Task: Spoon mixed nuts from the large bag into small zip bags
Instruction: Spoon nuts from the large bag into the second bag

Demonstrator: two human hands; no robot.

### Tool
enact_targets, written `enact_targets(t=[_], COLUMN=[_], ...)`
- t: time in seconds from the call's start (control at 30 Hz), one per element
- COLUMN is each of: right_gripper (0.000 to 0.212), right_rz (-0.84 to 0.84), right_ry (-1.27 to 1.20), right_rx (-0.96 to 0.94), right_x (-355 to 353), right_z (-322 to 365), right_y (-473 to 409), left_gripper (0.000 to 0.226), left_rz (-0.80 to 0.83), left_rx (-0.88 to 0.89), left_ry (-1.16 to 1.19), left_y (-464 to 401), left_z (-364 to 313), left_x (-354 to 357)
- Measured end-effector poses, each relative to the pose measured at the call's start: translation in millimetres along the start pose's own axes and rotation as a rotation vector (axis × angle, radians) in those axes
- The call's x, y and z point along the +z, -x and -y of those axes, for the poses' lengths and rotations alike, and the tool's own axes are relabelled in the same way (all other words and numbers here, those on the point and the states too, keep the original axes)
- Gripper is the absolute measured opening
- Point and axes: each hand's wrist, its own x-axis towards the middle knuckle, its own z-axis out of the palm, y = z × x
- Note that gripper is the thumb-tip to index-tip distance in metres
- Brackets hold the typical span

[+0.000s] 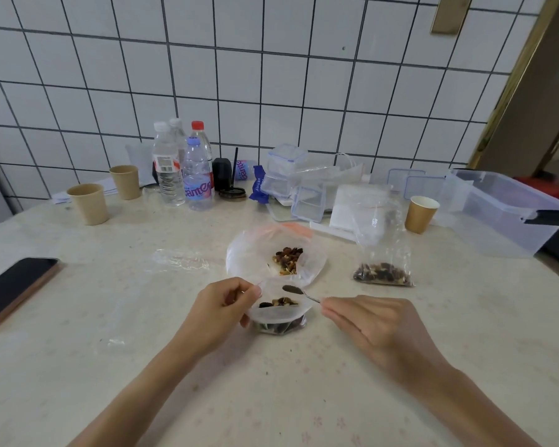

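The large clear bag (249,256) with an orange zip strip lies open at the table's middle, mixed nuts (288,259) heaped inside it. Just in front of it, my left hand (220,312) pinches the rim of a small zip bag (276,314), holding its mouth open; nuts lie in its bottom. My right hand (378,327) grips the handle of a small metal spoon (296,291), whose bowl hovers over the small bag's opening. A filled small zip bag (381,262) stands to the right. An empty small bag (181,260) lies flat to the left.
A dark phone (17,288) lies at the left edge. Paper cups (89,203) (420,214), water bottles (197,175) and clear lidded containers (288,175) line the back by the tiled wall. A big clear storage bin (501,214) sits at the right.
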Motion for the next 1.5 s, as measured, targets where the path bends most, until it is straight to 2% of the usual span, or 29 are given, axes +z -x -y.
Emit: enact_targets(t=[0.2,0.33,0.43,0.57,0.73,0.87,0.97,1.1,1.17,1.2,1.33,1.5], right_gripper=[0.008,0.007,0.010,0.010,0.019,0.046,0.050,0.034,0.018,0.013,0.028,0.032], right_rz=[0.003,-0.090,-0.122,-0.115,0.114,0.195,0.194,0.084,0.099,0.163,0.511,0.567], right_ry=[-0.613,-0.881,-0.931,-0.876,-0.728,-0.739,-0.625,-0.498,-0.530,-0.571,-0.852,-1.065], right_rx=[0.738,1.010,1.131,1.184,1.234,1.307,1.315,1.241,1.145,1.105,1.101,1.118], right_x=[6,14,25,47,66,65,59,51,48,48,56,61], right_z=[-6,-15,-24,-27,-30,-37,-43,-43,-35,-30,-10,-19], right_y=[-14,-36,-49,-57,-48,-35,-24,-13,-12,-13,-19,-25], left_gripper=[0.027,0.029,0.027,0.026,0.025,0.032,0.030,0.026,0.024,0.023,0.020,0.015], left_rz=[-0.083,-0.089,-0.087,-0.081,-0.091,-0.088,-0.082,-0.072,-0.058,-0.051,-0.034,-0.004], left_rx=[-0.014,-0.012,-0.027,-0.044,-0.090,-0.150,-0.176,-0.188,-0.186,-0.185,-0.185,-0.146], left_ry=[0.054,0.096,0.115,0.135,0.176,0.229,0.299,0.330,0.347,0.358,0.408,0.395], left_y=[-1,-1,1,3,5,4,5,6,7,8,11,12], left_z=[10,12,11,12,10,9,7,7,6,5,1,0], left_x=[1,1,2,3,0,-2,-3,-3,-3,-4,-4,-5])
